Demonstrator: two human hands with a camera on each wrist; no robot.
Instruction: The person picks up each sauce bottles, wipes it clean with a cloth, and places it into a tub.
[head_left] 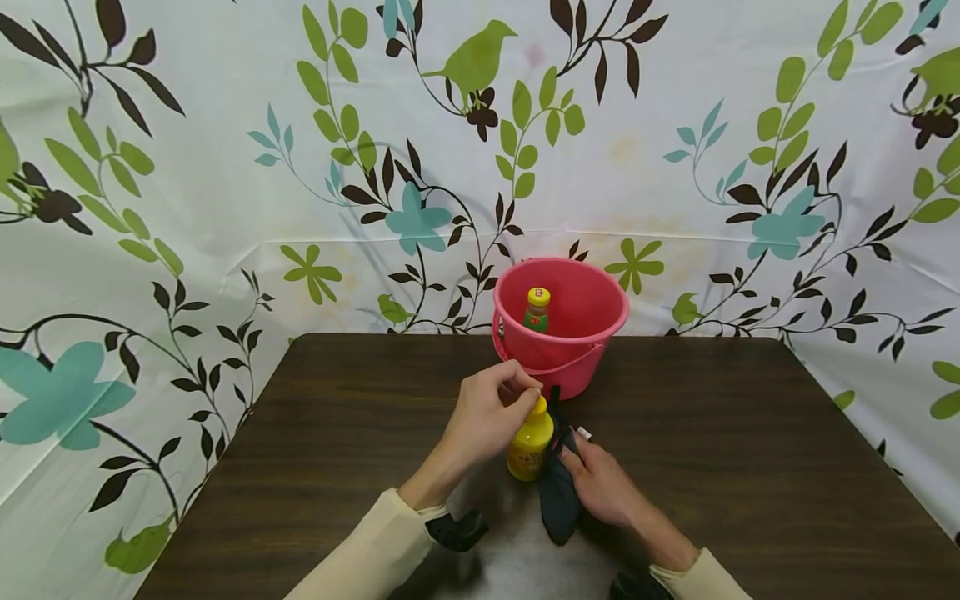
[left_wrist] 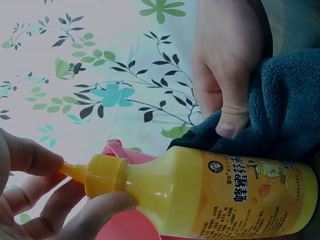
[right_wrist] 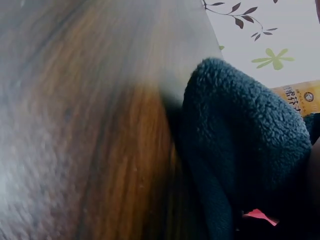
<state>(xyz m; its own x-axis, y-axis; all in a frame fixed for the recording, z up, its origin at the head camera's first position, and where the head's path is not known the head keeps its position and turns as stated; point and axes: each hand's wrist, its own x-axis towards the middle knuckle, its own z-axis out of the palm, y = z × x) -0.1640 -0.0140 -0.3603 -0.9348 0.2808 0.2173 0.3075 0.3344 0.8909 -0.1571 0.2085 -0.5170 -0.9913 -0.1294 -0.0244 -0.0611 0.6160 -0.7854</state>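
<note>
Outside the left grip (head_left: pixel 486 410) and the right grip (head_left: pixel 603 483), the bench (head_left: pixel 360 425) stretches wide to its side edges; just ahead of both stands a pink bucket (head_left: pixel 581 377). The left grip, nearly closed, pinches the tip of a yellow bottle (head_left: pixel 529 450) below it; the right grip is curled on a dark cloth (head_left: pixel 559 504) just beside this bottle.
</note>
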